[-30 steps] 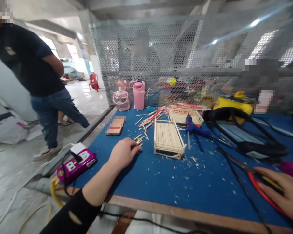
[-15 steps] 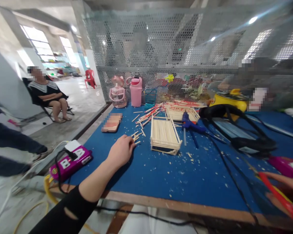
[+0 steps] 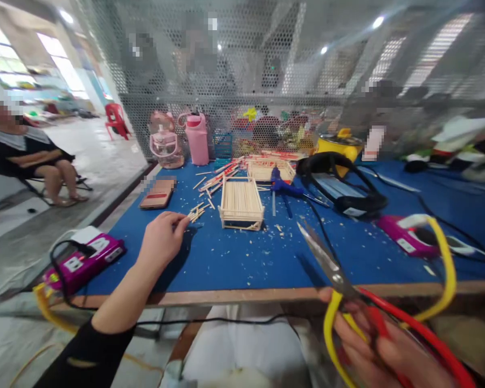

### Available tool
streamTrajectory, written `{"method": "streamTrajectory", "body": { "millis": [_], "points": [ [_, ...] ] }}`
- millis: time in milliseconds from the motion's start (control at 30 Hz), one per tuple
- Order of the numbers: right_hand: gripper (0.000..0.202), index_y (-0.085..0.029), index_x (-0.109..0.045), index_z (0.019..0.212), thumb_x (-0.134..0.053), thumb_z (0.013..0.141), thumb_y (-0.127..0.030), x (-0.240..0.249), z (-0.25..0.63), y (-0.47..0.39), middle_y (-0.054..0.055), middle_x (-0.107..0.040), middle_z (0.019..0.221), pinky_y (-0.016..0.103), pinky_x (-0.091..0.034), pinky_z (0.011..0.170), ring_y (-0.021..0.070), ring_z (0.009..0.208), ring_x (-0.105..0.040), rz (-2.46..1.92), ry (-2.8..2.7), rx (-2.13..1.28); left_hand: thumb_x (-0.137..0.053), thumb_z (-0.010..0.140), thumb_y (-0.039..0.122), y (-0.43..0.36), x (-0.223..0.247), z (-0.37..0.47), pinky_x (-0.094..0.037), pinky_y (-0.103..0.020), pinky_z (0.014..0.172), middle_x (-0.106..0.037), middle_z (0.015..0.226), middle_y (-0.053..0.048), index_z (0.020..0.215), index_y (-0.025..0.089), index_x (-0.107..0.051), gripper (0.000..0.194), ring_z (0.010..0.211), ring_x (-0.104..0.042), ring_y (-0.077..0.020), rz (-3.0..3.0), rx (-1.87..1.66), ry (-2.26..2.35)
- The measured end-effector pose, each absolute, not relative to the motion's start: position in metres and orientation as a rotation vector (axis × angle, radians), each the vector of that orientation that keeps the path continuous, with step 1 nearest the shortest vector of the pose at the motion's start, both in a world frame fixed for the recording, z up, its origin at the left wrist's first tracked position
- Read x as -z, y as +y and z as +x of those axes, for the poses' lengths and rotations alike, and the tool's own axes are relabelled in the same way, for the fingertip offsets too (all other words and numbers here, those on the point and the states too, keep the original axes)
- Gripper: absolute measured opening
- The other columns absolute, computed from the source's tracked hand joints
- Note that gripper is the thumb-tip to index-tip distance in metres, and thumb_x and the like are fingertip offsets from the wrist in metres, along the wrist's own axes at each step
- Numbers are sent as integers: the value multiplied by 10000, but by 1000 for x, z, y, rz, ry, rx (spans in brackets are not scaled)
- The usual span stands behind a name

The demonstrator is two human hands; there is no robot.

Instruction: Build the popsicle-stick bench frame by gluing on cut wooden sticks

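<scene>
My left hand (image 3: 164, 237) rests on the blue table with its fingertips pinched together at the edge of a small pile of short cut wooden sticks (image 3: 198, 212); what lies between the fingers is hidden. My right hand (image 3: 382, 342), at the lower right, grips a pair of scissors (image 3: 321, 253) with one yellow and one red handle. The blades look nearly closed and point up and left over the table. Between the hands stands a small tray-like frame of glued wooden sticks (image 3: 242, 202).
A second stick frame (image 3: 270, 172), a blue glue gun (image 3: 285, 186) and long red-tipped sticks (image 3: 226, 172) lie behind. Around them are a phone (image 3: 158, 193), pink bottles (image 3: 196, 139), a black-strapped visor (image 3: 343, 186) and purple power strips (image 3: 84, 261), (image 3: 408, 237). Cables cross the table.
My view has turned right. The right hand has brought the scissors in from the right edge, with the blades now raised over the table. My left hand stays by the short sticks.
</scene>
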State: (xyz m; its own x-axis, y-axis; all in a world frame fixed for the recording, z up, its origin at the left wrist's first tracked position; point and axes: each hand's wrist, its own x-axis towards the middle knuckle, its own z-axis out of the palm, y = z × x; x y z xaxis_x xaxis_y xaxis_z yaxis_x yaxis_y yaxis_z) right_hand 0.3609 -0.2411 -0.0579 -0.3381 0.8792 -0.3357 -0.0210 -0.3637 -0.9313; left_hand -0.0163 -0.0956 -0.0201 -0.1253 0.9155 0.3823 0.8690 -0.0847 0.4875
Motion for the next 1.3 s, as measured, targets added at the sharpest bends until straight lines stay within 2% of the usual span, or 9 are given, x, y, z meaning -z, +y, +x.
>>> {"method": "streamTrajectory", "body": {
  "millis": [100, 167, 233, 300, 533, 767, 900, 1067, 1300],
  "points": [
    [579, -243, -474, 1233, -616, 769, -558, 39, 324, -237, -21, -517, 642, 221, -407, 423, 97, 444, -466, -1364, -1288, -1628, -522, 845, 433, -117, 18, 10, -423, -267, 624, -683, 711, -38, 849, 162, -701, 325, 655, -602, -174, 1786, -1142, 1892],
    [551, -253, -465, 1251, -612, 784, -505, 25, 308, -235, 19, -587, 799, 255, -479, 567, 147, 636, -580, -1501, -1344, -1387, -547, 827, 469, -131, 20, 35, -362, -234, 500, -618, 616, 0, 851, 150, -682, 347, 513, -502, -114, 1499, -1114, 1597],
    [535, -255, -477, 1253, -603, 787, -486, 9, 300, -231, 53, -612, 944, 291, -491, 709, 196, 829, -605, -1635, -1488, -1189, -597, 799, 447, -142, 24, 59, -352, -207, 477, -582, 600, 23, 900, 129, -666, 341, 476, -455, -75, 1222, -1069, 1323],
    [512, -255, -517, 1203, -616, 769, -508, -8, 297, -224, 63, -625, 1000, 305, -471, 751, 220, 890, -592, -1723, -1754, -1045, -672, 750, 395, -147, 25, 75, -392, -192, 508, -592, 631, 25, 952, 114, -653, 347, 494, -470, -55, 1024, -1070, 1142],
    [340, -227, -486, 846, -540, 821, -562, -42, 288, -192, 1, -618, 804, 255, -380, 602, 145, 671, -516, -1703, -2317, -918, -725, 727, 330, -151, 17, 88, -449, -163, 527, -636, 639, 4, 812, 100, -659, 255, 491, -521, -30, 836, -992, 1018],
    [335, -225, -468, 878, -546, 819, -546, -41, 281, -183, -16, -592, 754, 242, -358, 576, 135, 641, -461, -1645, -2372, -1026, -696, 754, 340, -156, 16, 90, -420, -142, 460, -603, 584, 21, 734, 107, -622, 246, 445, -501, -27, 819, -892, 973],
    [470, -213, -438, 989, -574, 768, -605, -30, 285, -173, 2, -607, 801, 246, -380, 580, 146, 663, -498, -1812, -2231, -964, -681, 765, 330, -156, 15, 92, -414, -139, 469, -588, 571, 27, 731, 108, -613, 235, 453, -490, -27, 878, -979, 1007],
    [440, -204, -502, 785, -549, 766, -641, -30, 293, -159, 5, -614, 746, 248, -368, 569, 146, 638, -502, -1890, -2333, -880, -635, 799, 335, -155, 18, 96, -398, -152, 451, -574, 562, 31, 739, 123, -595, 225, 440, -478, -35, 872, -929, 1064],
    [461, -191, -571, 740, -513, 788, -646, -40, 289, -157, 17, -639, 727, 238, -359, 543, 144, 616, -513, -1826, -2391, -979, -612, 809, 332, -159, 18, 98, -394, -154, 446, -557, 550, 37, 727, 133, -580, 218, 447, -479, -40, 853, -916, 1060]
  ]
}}
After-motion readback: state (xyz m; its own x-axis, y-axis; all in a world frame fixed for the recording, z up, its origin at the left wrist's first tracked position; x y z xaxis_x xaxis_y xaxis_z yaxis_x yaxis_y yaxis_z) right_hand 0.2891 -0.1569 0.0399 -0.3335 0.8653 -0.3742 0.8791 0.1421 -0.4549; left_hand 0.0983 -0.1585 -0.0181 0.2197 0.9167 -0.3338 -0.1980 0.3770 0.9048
